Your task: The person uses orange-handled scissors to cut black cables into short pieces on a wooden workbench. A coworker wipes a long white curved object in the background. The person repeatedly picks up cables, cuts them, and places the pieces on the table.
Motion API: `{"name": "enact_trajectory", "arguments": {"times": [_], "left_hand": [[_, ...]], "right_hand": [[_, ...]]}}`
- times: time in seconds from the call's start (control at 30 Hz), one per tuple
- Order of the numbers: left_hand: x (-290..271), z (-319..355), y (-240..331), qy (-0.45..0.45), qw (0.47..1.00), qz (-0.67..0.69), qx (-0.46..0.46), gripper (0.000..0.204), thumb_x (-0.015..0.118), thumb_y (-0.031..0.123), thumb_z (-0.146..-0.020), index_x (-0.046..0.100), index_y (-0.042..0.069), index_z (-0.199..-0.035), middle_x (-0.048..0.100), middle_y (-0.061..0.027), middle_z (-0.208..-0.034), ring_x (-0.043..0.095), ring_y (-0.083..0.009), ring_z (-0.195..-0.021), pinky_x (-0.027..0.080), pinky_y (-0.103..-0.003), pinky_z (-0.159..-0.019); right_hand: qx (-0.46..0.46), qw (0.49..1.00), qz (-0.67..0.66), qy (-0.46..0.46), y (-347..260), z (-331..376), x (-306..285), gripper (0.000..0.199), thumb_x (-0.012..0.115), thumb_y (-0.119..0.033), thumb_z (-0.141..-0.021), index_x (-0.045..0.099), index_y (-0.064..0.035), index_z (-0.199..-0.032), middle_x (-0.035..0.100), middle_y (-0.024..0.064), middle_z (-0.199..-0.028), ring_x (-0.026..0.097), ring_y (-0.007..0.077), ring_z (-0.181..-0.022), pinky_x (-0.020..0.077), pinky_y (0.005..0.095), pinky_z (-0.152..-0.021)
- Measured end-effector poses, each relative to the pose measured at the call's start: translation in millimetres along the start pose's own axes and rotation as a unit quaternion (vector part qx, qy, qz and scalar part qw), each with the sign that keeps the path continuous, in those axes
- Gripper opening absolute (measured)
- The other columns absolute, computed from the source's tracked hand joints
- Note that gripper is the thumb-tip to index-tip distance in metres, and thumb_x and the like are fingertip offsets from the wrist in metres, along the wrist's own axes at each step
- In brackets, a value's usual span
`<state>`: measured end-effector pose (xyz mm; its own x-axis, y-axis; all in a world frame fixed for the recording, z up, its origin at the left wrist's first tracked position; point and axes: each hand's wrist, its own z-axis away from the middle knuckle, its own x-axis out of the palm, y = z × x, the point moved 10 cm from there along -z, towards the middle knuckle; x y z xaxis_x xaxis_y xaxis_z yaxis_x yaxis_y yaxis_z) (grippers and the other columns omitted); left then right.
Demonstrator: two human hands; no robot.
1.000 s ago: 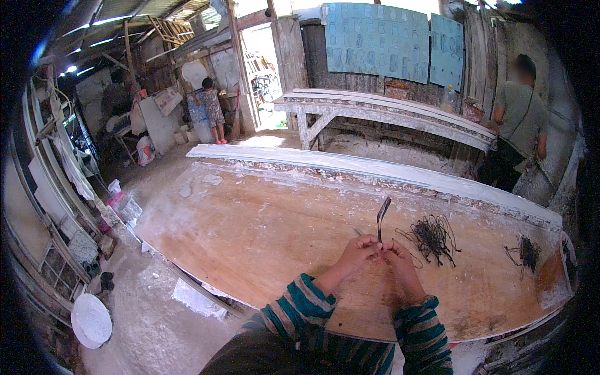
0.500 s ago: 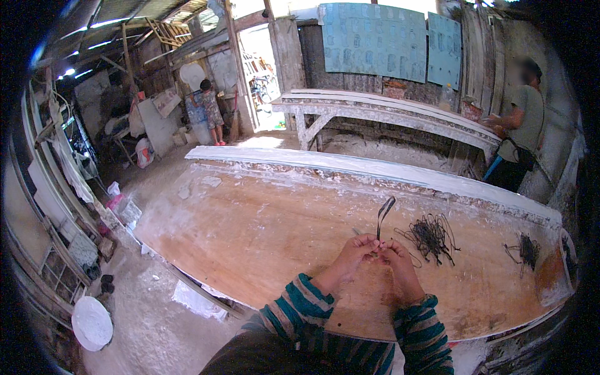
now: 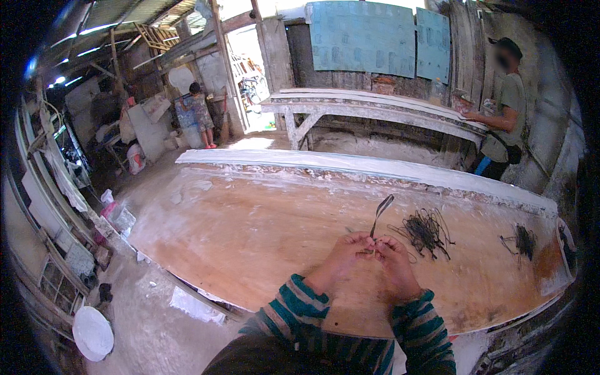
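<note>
My left hand (image 3: 347,255) and my right hand (image 3: 396,263) meet above a wide wooden table (image 3: 250,250), their fingertips pinched together. Between them they grip a thin black cord (image 3: 381,211), whose doubled loop stands up beyond the fingers. The cord's lower end is hidden by my fingers. Just right of my right hand lies a tangled pile of black cords (image 3: 425,232). A smaller bunch of black cords (image 3: 522,242) rests farther right on the same tabletop.
A long white ledge (image 3: 300,161) borders the table's far side. Beyond it a person (image 3: 507,112) stands at a white-stained bench (image 3: 375,106). A small person (image 3: 201,115) stands near a blue drum by the doorway. A white basin (image 3: 93,333) sits on the floor at lower left.
Both hands still pinch the cord, and its loop leans slightly more to the right. The person at the bench has shifted an arm. The whole view has turned slightly.
</note>
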<state>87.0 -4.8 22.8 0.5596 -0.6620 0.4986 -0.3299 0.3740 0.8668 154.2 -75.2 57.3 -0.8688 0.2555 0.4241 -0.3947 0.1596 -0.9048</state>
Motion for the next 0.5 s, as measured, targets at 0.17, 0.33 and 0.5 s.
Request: {"name": "enact_trajectory", "arguments": {"times": [0.17, 0.33, 0.5], "left_hand": [[4.9, 5.5, 6.2, 0.016, 1.0, -0.023, -0.012, 0.027, 0.059, 0.016, -0.081, 0.053, 0.007, -0.106, 0.059, -0.0012, -0.083, 0.057, -0.0101, -0.074, 0.048, -0.024, -0.064], [-7.5, -1.7, -5.4, 0.026, 0.999, 0.024, -0.031, 0.034, 0.061, 0.015, -0.08, 0.049, 0.009, -0.111, 0.057, -0.0004, -0.082, 0.057, -0.0113, -0.073, 0.049, -0.025, -0.065], [1.4, 1.2, 0.6, -0.015, 0.998, 0.039, -0.046, 0.035, 0.06, 0.011, -0.08, 0.047, 0.009, -0.112, 0.056, -0.0019, -0.086, 0.057, -0.0128, -0.072, 0.049, -0.025, -0.066]], "right_hand": [[-0.132, 0.982, 0.133, 0.027, -18.3, 1.3, -2.4, 0.003, 0.056, -0.007, -0.081, 0.056, -0.0044, -0.083, 0.055, 0.0008, -0.078, 0.049, 0.0108, -0.069, 0.0398, 0.0232, -0.064], [-0.328, 0.855, 0.394, 0.081, -48.6, 17.9, 10.5, 0.008, 0.06, 0.0, -0.075, 0.057, -0.0034, -0.082, 0.055, 0.0073, -0.081, 0.052, 0.018, -0.073, 0.0429, 0.0282, -0.064], [-0.414, 0.76, 0.496, 0.069, -61.5, 31.4, 30.3, 0.011, 0.059, -0.002, -0.072, 0.056, -0.0037, -0.082, 0.057, 0.012, -0.089, 0.057, 0.0298, -0.081, 0.0463, 0.0334, -0.069]]}}
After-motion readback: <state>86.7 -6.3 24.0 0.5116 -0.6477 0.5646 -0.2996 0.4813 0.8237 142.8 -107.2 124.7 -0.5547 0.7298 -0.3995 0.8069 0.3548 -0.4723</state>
